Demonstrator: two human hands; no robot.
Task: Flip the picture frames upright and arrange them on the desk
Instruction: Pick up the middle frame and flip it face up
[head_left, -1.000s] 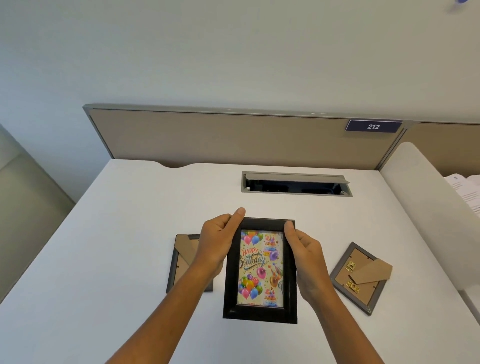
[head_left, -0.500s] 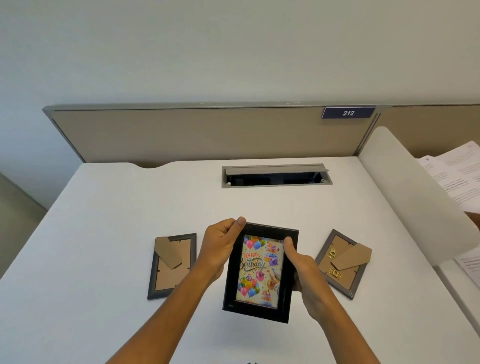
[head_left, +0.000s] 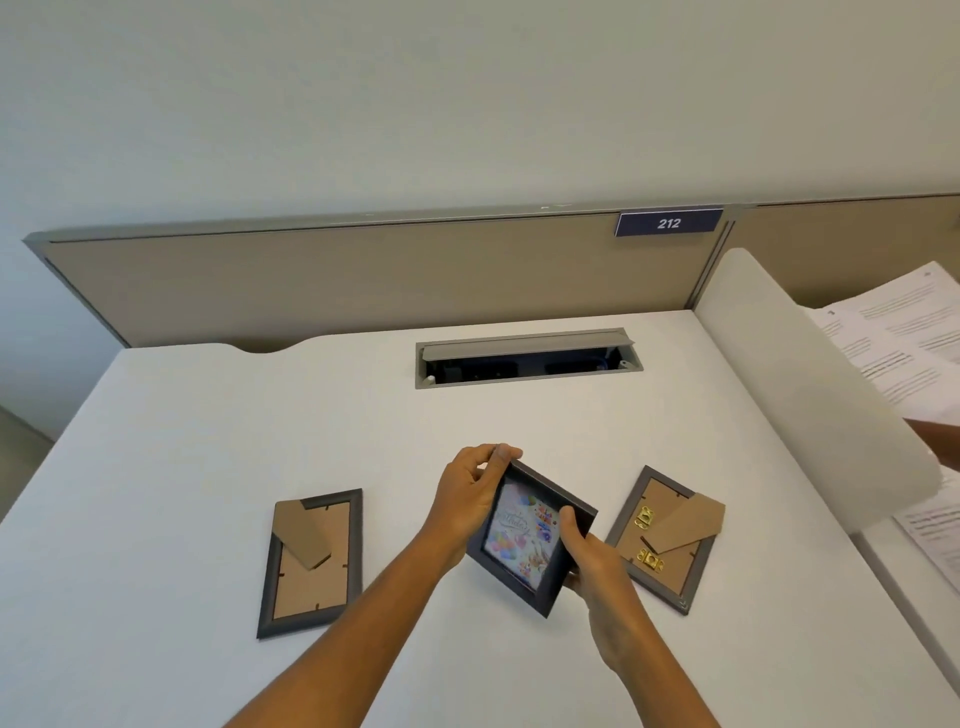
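A black picture frame (head_left: 524, 535) with a colourful birthday picture is held above the white desk (head_left: 208, 441), tilted and turned clockwise. My left hand (head_left: 470, 493) grips its upper left corner. My right hand (head_left: 592, 561) holds its right edge, thumb on the front. Two grey frames lie face down on the desk: one frame (head_left: 311, 564) to the left with its cardboard stand showing, the other frame (head_left: 665, 535) to the right with brass clips and a folded stand.
A cable tray opening (head_left: 527, 358) is set in the desk behind the frames. A beige partition (head_left: 363, 280) with a "212" sign (head_left: 667, 223) runs along the back. A white side divider (head_left: 810, 384) stands on the right, with printed papers (head_left: 904, 343) beyond it.
The black frame has been lifted off the desk and rotated clockwise, tilting away from me. Both hands kept their hold on it. The camera view has shifted to the left and up.
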